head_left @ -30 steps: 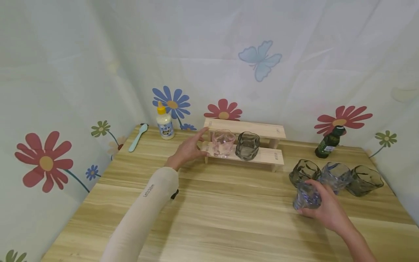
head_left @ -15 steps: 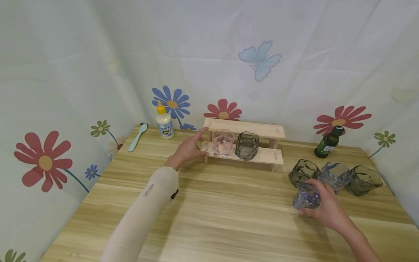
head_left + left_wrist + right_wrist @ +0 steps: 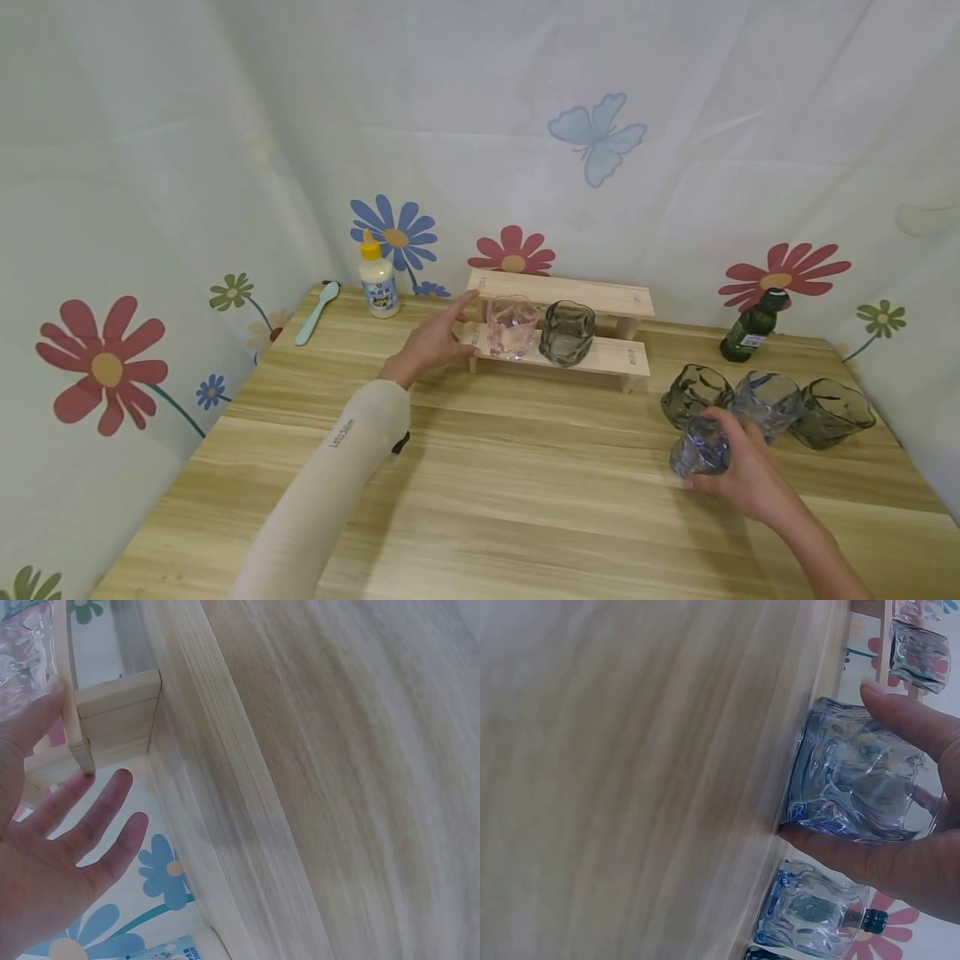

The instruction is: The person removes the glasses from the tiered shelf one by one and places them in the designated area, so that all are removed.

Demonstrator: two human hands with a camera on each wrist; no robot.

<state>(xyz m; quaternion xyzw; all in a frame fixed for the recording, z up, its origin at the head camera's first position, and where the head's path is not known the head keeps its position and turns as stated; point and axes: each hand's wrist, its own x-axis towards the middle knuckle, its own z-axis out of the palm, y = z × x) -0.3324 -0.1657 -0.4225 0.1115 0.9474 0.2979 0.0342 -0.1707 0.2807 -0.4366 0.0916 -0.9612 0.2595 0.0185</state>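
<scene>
At the left end of the two-step wooden shelf (image 3: 611, 354), my left hand (image 3: 429, 346) has its fingers spread. In the left wrist view its thumb and a fingertip touch the end of a shelf board (image 3: 75, 735). A clear pink glass (image 3: 512, 329) and a grey glass (image 3: 567, 335) stand side by side on the lower step. My right hand (image 3: 750, 475) holds a bluish wavy glass (image 3: 697, 450) between thumb and fingers, low over the tabletop. In the right wrist view the base of this blue glass (image 3: 817, 765) appears at the table surface.
Behind my right hand stand a dark grey glass (image 3: 696, 393), another blue glass (image 3: 768, 400) and a grey-green glass (image 3: 834, 414). A green bottle (image 3: 752, 327) stands beyond them. A yellow-capped bottle (image 3: 378, 283) and a mint spoon (image 3: 318, 315) are at the back left of the table (image 3: 480, 492).
Both hands keep almost the same places. The blue glass in my right hand tilts or shifts very slightly; the shelf and the other glasses stay put.
</scene>
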